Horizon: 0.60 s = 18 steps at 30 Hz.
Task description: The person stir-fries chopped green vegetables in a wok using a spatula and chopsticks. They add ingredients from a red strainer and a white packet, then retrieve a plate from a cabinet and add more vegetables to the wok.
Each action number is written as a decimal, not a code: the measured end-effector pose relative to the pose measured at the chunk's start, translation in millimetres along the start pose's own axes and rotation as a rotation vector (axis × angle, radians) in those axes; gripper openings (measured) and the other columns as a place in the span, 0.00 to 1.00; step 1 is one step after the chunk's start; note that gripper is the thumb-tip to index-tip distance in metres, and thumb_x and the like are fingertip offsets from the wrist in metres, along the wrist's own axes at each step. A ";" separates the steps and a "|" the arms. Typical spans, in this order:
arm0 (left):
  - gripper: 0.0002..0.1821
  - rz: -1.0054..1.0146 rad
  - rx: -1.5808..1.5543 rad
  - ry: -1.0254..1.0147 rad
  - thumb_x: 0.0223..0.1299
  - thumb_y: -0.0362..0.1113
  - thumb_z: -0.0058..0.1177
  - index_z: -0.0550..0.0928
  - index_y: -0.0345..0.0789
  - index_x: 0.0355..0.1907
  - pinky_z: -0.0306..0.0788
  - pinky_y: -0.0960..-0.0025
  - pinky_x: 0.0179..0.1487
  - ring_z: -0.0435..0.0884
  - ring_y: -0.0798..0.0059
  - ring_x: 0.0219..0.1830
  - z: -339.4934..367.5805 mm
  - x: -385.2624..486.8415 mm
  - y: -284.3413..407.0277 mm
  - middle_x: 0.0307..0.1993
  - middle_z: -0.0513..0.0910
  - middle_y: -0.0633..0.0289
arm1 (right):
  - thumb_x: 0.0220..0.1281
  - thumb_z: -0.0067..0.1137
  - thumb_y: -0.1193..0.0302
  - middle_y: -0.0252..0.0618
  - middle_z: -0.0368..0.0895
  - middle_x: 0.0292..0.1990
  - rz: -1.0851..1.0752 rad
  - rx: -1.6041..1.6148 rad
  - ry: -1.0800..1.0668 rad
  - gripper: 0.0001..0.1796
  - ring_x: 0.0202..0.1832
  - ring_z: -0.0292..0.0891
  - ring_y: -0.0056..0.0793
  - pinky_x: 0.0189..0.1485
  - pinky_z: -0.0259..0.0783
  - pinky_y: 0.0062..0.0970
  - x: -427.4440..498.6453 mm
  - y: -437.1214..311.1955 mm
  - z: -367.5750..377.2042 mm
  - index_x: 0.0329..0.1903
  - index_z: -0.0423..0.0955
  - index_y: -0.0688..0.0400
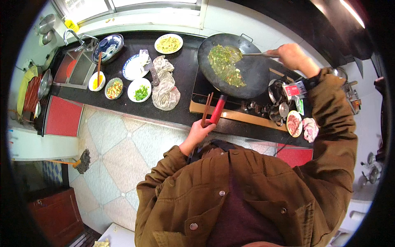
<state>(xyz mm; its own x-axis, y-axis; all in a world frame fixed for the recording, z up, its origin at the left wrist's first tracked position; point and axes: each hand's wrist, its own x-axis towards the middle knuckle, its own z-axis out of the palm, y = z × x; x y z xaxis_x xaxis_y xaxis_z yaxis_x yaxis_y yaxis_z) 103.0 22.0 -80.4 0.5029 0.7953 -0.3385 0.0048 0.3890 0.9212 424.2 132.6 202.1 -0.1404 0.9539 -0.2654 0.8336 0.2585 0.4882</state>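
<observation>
My left hand (200, 131) grips the red handle (218, 109) of a dark wok (259, 75) and also holds a pair of wooden chopsticks (207, 108), tips pointing up and away from me. Chopped green food with small red bits (226, 66) lies in the left half of the wok, with some liquid at its far side. Beyond the wok's far right side, my right hand (294, 57) is closed around the handle of a metal spatula (260, 55). The spatula reaches left over the wok; its blade is hard to make out at the food.
Left of the stove lie a crumpled cloth (165, 86), a cleaver (153, 72), a plate of shredded food (168, 43), a bowl of chopped greens (139, 90) and a lidded blue pot (108, 48). To the right stand a plate of raw meat (294, 123) and several condiment containers (279, 111).
</observation>
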 end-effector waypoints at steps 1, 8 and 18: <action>0.16 -0.005 0.003 0.009 0.52 0.37 0.59 0.77 0.31 0.41 0.65 0.81 0.25 0.72 0.86 0.23 0.1 -1.3 -1.0 0.29 0.79 0.68 | 0.46 0.52 0.74 0.40 0.80 0.37 -0.060 -0.043 0.066 0.22 0.42 0.75 0.38 0.43 0.71 0.35 -5.9 10.5 -8.7 0.48 0.75 0.44; 0.16 0.010 -0.029 0.047 0.51 0.37 0.60 0.77 0.31 0.41 0.65 0.81 0.24 0.72 0.87 0.24 2.2 -2.0 -2.2 0.28 0.78 0.68 | 0.38 0.62 0.73 0.37 0.82 0.35 -0.018 0.192 -0.360 0.20 0.34 0.77 0.28 0.39 0.71 0.27 -13.7 42.7 -21.2 0.41 0.80 0.52; 0.17 0.005 0.002 0.126 0.48 0.37 0.62 0.76 0.31 0.40 0.66 0.81 0.24 0.72 0.87 0.25 4.7 -4.7 -3.2 0.28 0.78 0.69 | 0.46 0.60 0.68 0.30 0.77 0.23 0.013 0.682 -0.272 0.19 0.18 0.61 0.16 0.20 0.61 0.19 21.4 53.2 -23.3 0.45 0.78 0.53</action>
<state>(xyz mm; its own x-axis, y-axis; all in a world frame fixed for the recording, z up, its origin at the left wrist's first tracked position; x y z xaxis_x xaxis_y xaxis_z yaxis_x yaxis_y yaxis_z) 104.7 14.8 -80.8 0.3906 0.8495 -0.3547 0.0044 0.3836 0.9235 453.0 170.4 241.7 -0.0650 0.8615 -0.5036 0.9939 0.0105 -0.1102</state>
